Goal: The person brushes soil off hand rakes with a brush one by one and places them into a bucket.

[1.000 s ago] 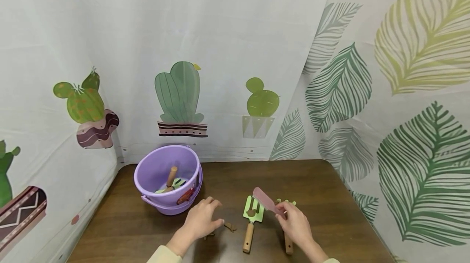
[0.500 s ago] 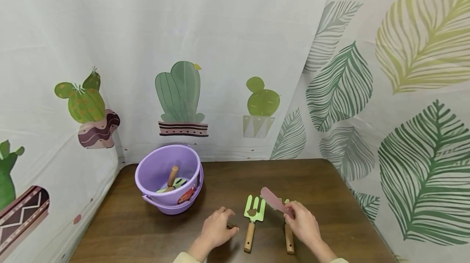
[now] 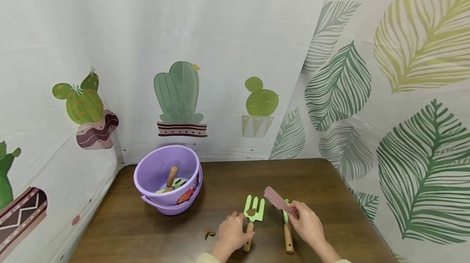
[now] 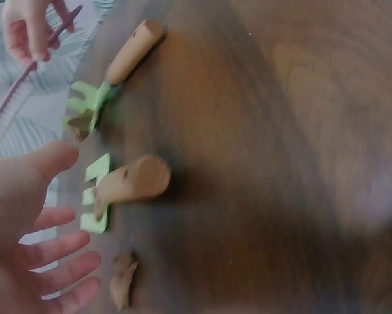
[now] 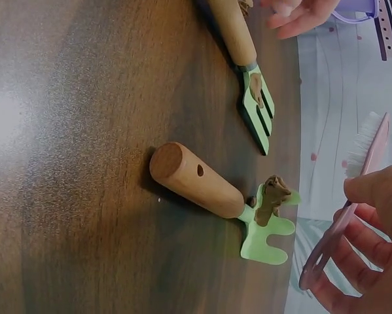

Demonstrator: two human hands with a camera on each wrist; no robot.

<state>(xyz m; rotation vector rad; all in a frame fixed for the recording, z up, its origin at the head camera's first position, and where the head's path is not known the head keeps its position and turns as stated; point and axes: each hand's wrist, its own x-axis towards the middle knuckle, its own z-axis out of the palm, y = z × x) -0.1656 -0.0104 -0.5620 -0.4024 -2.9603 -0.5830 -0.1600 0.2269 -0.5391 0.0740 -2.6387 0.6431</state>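
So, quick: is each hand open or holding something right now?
Left hand: open, holding nothing, near a green fork.
Right hand: holding a pink brush.

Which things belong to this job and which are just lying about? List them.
Likely in the job:
pink brush, held in the right hand
green fork, beside the left hand
green rake
brown clumps on both

Apparently just there:
purple bucket, with tools inside
brown scraps on the table
printed cloth

Behind a dark wooden table point(image 3: 227, 185) — white cloth point(image 3: 227, 22) with cactus prints point(image 3: 180, 93) and, further right, leaf prints point(image 3: 339, 87).
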